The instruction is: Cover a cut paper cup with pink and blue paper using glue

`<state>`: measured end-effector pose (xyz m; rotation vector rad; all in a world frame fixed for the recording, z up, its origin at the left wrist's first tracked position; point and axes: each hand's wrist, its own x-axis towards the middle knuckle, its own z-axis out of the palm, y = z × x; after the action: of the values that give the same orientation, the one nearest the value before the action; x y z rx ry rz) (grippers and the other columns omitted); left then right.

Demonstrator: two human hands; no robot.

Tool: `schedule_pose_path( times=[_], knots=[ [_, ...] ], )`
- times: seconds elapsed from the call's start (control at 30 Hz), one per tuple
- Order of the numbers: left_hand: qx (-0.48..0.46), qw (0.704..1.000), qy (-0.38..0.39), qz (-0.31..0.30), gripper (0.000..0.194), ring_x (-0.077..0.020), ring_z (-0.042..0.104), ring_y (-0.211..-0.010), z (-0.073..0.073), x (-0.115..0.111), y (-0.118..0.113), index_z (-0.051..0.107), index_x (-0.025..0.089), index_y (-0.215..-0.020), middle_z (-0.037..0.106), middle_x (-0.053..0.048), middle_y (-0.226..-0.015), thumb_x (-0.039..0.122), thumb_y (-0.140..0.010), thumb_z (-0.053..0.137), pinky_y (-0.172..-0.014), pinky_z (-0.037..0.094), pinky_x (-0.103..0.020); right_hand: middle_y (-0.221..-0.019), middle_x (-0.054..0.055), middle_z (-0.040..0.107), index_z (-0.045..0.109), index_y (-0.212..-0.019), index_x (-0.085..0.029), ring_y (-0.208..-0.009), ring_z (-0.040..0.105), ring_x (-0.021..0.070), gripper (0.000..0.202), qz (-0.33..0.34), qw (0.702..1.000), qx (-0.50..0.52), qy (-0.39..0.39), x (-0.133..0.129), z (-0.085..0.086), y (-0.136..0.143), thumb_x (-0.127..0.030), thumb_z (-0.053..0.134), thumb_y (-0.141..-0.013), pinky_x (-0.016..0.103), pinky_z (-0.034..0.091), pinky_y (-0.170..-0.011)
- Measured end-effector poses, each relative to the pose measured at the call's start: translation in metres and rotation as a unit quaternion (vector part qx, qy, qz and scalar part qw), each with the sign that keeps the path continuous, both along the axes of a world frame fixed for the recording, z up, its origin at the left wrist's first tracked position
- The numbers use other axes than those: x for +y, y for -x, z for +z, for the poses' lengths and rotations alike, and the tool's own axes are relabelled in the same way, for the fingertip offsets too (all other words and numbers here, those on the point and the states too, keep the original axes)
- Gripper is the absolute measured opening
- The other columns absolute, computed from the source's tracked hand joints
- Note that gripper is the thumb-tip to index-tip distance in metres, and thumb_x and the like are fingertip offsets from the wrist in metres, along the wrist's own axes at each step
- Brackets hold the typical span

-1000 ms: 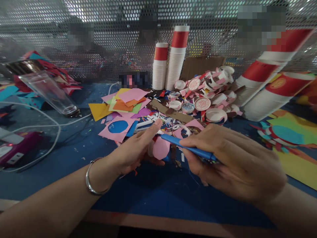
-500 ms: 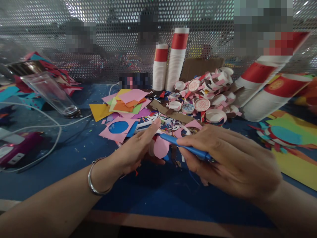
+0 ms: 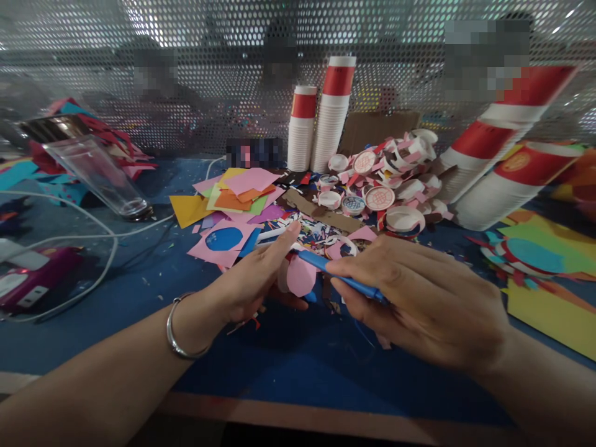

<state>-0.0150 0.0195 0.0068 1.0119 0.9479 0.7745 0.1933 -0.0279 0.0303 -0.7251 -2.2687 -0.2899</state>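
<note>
My right hand (image 3: 419, 298) is closed round a blue pen-shaped tool (image 3: 314, 259), which slants up to the left. The tool's pale tip lies close to my left thumb, at the upper edge of a pink paper disc (image 3: 301, 276); whether it touches the paper I cannot tell. My left hand (image 3: 261, 273) pinches the disc together with a pale round piece behind it, mostly hidden by the fingers. Beyond my left hand, a pink sheet with a round hole (image 3: 198, 249) lies over blue paper (image 3: 223, 239).
Coloured paper sheets (image 3: 251, 180), small paper scraps (image 3: 310, 230) and decorated cup-bottom rings (image 3: 379, 198) cover the middle. Paper cup stacks (image 3: 302, 133) stand before a perforated metal screen (image 3: 209, 81). Leftward are a clear bottle (image 3: 100, 174), a purple power adapter (image 3: 44, 276) and a white cable (image 3: 114, 248).
My right hand and the blue tool have shifted slightly left. The pink disc has moved a little up and left, still in my left hand.
</note>
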Motion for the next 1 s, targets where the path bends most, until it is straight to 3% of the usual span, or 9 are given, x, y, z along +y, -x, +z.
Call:
schedule_pose_path(
  times=[0.1,0.2,0.47,0.63,0.83,1.0],
  knots=[
    [0.067,0.997,0.036,-0.015,0.056,-0.0217,0.061,-0.065,0.0011,0.002,-0.0001,0.068,0.017,-0.076,0.065,-0.01,-0.07,0.072,-0.084,0.061,-0.056,0.063,-0.04,-0.092,0.003,0.08,0.066,-0.114,-0.021,-0.086,0.076,0.0194,0.022,0.005,1.0,-0.007,0.006,0.0001,-0.0003,-0.0008,-0.01,0.064,-0.095,0.035,0.061,-0.089],
    [0.07,0.997,0.034,-0.024,0.06,-0.0221,0.063,-0.069,0.0022,0.0036,-0.0002,0.071,0.015,-0.088,0.069,-0.013,-0.08,0.074,-0.084,0.061,-0.057,0.063,-0.038,-0.092,0.003,0.08,0.066,-0.115,-0.021,-0.085,0.075,0.0188,0.021,0.011,1.0,-0.016,-0.001,0.0013,-0.0013,-0.0005,-0.011,0.062,-0.097,0.035,0.061,-0.089],
    [0.088,0.995,0.043,-0.027,0.065,-0.0194,0.064,-0.064,0.0028,0.003,0.0026,0.072,0.014,-0.097,0.067,-0.007,-0.069,0.076,-0.083,0.06,-0.061,0.062,-0.035,-0.088,0.006,0.08,0.069,-0.11,-0.01,-0.079,0.074,0.0201,0.018,0.021,0.997,-0.035,-0.064,0.008,-0.0061,0.0023,-0.008,0.067,-0.093,0.036,0.059,-0.083],
    [0.062,0.995,0.051,-0.05,0.066,-0.0189,0.065,-0.066,0.0,0.0056,0.0057,0.074,0.013,-0.101,0.07,-0.01,-0.073,0.075,-0.085,0.06,-0.062,0.06,-0.032,-0.094,0.007,0.081,0.07,-0.113,-0.014,-0.087,0.075,0.0199,0.019,0.014,1.0,0.017,-0.007,0.0065,-0.0039,0.0008,-0.01,0.065,-0.095,0.033,0.058,-0.091],
    [0.044,0.993,0.077,-0.083,0.059,-0.0256,0.069,-0.079,0.0062,0.0049,0.0064,0.074,0.017,-0.107,0.073,-0.01,-0.084,0.071,-0.086,0.062,-0.057,0.063,-0.038,-0.099,0.005,0.08,0.072,-0.108,-0.02,-0.091,0.076,0.0188,0.017,-0.019,0.987,0.11,0.112,0.0062,-0.0043,-0.0025,-0.014,0.069,-0.093,0.028,0.059,-0.082],
    [0.057,0.99,0.083,-0.097,0.063,-0.0258,0.069,-0.079,0.0091,0.0045,0.007,0.076,0.018,-0.111,0.073,-0.011,-0.085,0.074,-0.086,0.059,-0.057,0.064,-0.037,-0.084,-0.002,0.076,0.074,-0.103,-0.026,-0.069,0.072,0.0132,0.011,-0.034,0.957,0.194,0.211,0.0099,-0.0067,-0.0058,-0.021,0.071,-0.093,0.026,0.058,-0.069]
  ],
)
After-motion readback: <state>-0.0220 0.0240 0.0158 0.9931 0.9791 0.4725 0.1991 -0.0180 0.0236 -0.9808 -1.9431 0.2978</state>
